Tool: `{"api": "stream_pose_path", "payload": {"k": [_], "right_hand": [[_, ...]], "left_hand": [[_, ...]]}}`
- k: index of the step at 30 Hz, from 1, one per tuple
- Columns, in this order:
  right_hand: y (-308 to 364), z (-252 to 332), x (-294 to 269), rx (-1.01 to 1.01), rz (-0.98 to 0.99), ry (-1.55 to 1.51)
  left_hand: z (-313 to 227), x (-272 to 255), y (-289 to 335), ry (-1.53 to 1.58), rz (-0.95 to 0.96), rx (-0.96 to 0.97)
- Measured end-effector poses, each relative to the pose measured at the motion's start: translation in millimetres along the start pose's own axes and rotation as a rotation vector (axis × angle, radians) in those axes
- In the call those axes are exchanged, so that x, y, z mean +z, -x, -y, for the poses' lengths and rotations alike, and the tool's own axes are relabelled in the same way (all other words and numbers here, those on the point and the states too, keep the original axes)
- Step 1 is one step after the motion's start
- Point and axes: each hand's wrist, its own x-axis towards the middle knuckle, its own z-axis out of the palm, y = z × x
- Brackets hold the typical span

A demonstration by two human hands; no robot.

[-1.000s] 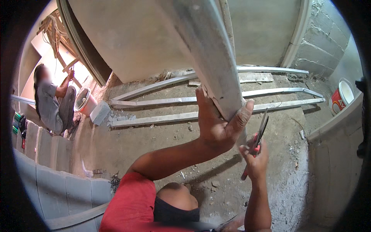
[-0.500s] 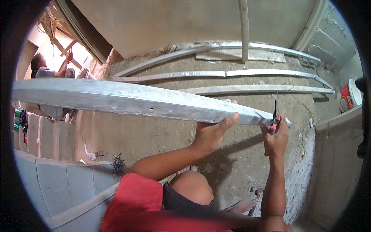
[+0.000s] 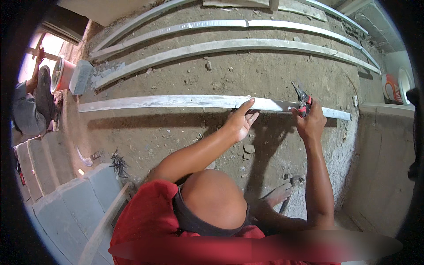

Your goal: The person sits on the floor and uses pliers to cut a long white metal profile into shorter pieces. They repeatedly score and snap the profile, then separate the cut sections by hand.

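Long grey metal channel [image 3: 176, 102] lies flat on the dirt floor [image 3: 185, 132], in front of three similar strips [image 3: 221, 45]. Left hand [image 3: 240, 121] spread open, fingertips pressing the channel. Right hand [image 3: 311, 123] closed around red-handled snips [image 3: 302, 98], blades at the channel.

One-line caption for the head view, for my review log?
Left hand steadies a long metal channel above the dirt floor while the right hand holds red-handled snips at it.
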Motion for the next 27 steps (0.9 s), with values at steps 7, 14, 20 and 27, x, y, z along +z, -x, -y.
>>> {"api": "stream_pose_path", "payload": {"k": [7, 14, 20, 27], "right_hand": [[42.3, 36.5, 11.4, 0.244, 0.227, -0.512], [69.6, 71.8, 0.4, 0.630, 0.841, -1.064], [88.6, 87.5, 20.2, 0.795, 1.093, -1.129], [97.3, 112.0, 42.2, 0.904, 1.161, -1.131]], "left_hand": [[20.9, -34.2, -54.1, 0.024, -0.051, -0.115], [16.4, -37.9, -42.8, -0.253, -0.113, -0.279], [-45.9, -58.4, 9.7, -1.260, -0.046, 0.302], [-85.6, -66.7, 0.6, -1.954, -0.052, 0.845]]}}
